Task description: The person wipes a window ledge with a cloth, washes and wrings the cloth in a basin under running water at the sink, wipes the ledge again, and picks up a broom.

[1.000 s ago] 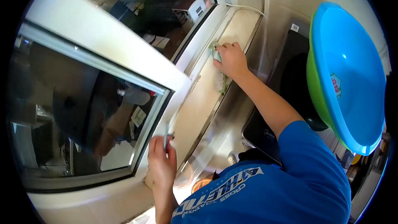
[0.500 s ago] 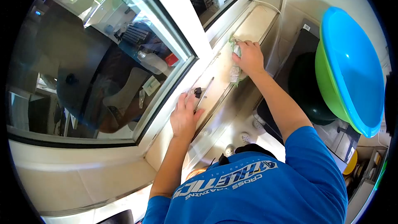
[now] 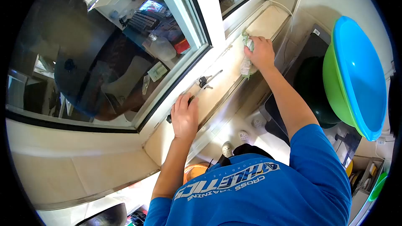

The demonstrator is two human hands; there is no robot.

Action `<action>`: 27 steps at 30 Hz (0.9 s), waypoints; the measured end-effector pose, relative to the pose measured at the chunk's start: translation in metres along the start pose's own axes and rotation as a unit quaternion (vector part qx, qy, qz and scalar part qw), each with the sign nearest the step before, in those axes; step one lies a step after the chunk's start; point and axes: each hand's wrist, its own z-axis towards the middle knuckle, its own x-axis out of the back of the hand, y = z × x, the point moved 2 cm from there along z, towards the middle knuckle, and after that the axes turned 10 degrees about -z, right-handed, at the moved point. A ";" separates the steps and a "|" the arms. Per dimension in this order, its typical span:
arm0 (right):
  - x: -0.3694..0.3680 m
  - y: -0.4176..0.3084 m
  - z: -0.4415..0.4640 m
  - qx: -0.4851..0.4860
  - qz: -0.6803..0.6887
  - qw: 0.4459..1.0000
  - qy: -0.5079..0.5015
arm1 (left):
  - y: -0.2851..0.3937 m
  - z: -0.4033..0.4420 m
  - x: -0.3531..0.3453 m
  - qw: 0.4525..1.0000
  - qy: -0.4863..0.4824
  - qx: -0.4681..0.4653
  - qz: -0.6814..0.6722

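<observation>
On the sill (image 3: 272,19), our right hand (image 3: 262,53) clutches the cloth (image 3: 246,67) while our left hand (image 3: 184,118) covers the screwdriver's (image 3: 212,79) handle, its grip unclear.

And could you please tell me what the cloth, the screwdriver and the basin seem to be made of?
Cloth: probably matt fabric, given its limp, crumpled folds.
Screwdriver: shaft likely metal, being thin, straight and silvery; dark handle possibly plastic, mostly hidden by the left hand.
Basin: apparently glossy plastic, with smooth walls and a bright highlight.
</observation>
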 end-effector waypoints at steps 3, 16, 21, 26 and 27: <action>0.002 -0.003 -0.002 -0.019 0.000 1.000 -0.018 | 0.008 -0.023 0.012 1.000 0.009 0.009 -0.018; 0.046 -0.064 -0.109 0.024 0.166 0.986 0.009 | -0.007 -0.057 0.021 0.994 0.095 0.048 -0.033; 0.068 -0.095 -0.162 -0.094 0.544 0.780 -0.294 | -0.008 -0.059 0.023 0.994 0.094 0.013 -0.050; 0.090 -0.098 -0.211 -0.356 0.816 0.281 -0.357 | -0.010 -0.061 0.027 0.988 0.128 -0.002 -0.091; 0.097 -0.095 -0.213 -0.389 0.814 0.308 -0.301 | -0.013 -0.063 0.025 0.987 0.130 -0.008 -0.094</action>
